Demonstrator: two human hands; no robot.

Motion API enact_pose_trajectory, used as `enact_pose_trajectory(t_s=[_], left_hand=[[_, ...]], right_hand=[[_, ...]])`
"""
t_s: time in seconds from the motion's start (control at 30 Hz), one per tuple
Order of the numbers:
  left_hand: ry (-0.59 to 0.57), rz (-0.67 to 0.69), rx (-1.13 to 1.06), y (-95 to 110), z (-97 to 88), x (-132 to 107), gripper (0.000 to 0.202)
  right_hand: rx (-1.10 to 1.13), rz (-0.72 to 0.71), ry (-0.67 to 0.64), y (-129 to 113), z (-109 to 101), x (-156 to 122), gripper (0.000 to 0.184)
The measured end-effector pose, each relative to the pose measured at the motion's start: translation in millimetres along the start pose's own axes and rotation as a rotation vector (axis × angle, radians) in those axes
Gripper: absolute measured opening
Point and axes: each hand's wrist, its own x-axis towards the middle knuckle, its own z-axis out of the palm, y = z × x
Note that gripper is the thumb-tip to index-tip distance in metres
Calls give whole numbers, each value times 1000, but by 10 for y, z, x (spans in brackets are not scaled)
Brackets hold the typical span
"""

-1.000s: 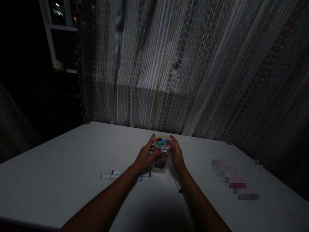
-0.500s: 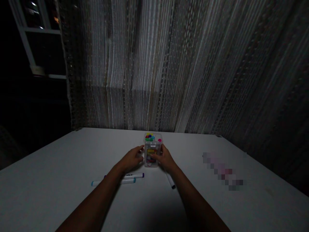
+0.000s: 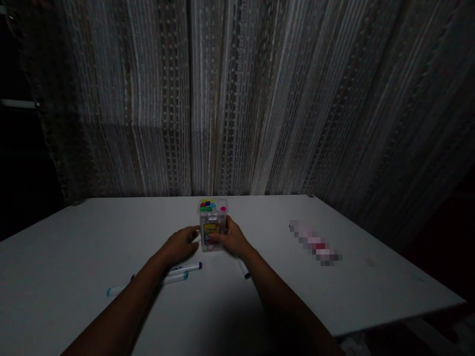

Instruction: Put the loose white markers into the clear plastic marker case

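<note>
A clear plastic marker case (image 3: pixel 213 242) stands upright on the white table, with a yellow and dark label on its front. Colourful marker caps show at its top: yellow, red, blue, green and pink. My right hand (image 3: pixel 234 237) grips the case from the right, thumb across the front. To its left, my left hand (image 3: pixel 180 245) has its fingers parted and the fingertips close against the side; whether they touch is unclear. A purple-capped marker (image 3: pixel 189 267) and a light-blue-capped marker (image 3: pixel 174 279) lie partly behind my left forearm. One dark-capped marker (image 3: pixel 243 268) lies beside my right wrist.
A blurred-out pinkish object (image 3: pixel 313 243) lies on the right of the white table (image 3: pixel 282 291). Behind the table's far edge hangs a striped grey curtain (image 3: pixel 230 109). The table's right corner shows at the lower right.
The view has turned to the right, so everything appears further left. My right hand keeps its hold on the case, and my left hand stays beside it.
</note>
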Motion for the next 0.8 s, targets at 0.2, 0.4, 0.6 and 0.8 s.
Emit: enact_pose_trajectory(t_s=[0.2, 0.4, 0.6, 0.8], left_hand=[[-49, -51, 43, 33, -20, 6, 56], [-68, -47, 112, 63, -32, -9, 52], [-48, -69, 113, 69, -37, -9, 47], [-54, -92, 140, 67, -59, 9, 34]], right_hand=[[-64, -7, 16, 41, -10, 10, 57], [-94, -11, 18, 28, -18, -7, 57], [-92, -22, 8, 25, -22, -10, 57], [-71, -15, -1, 10, -11, -15, 55]])
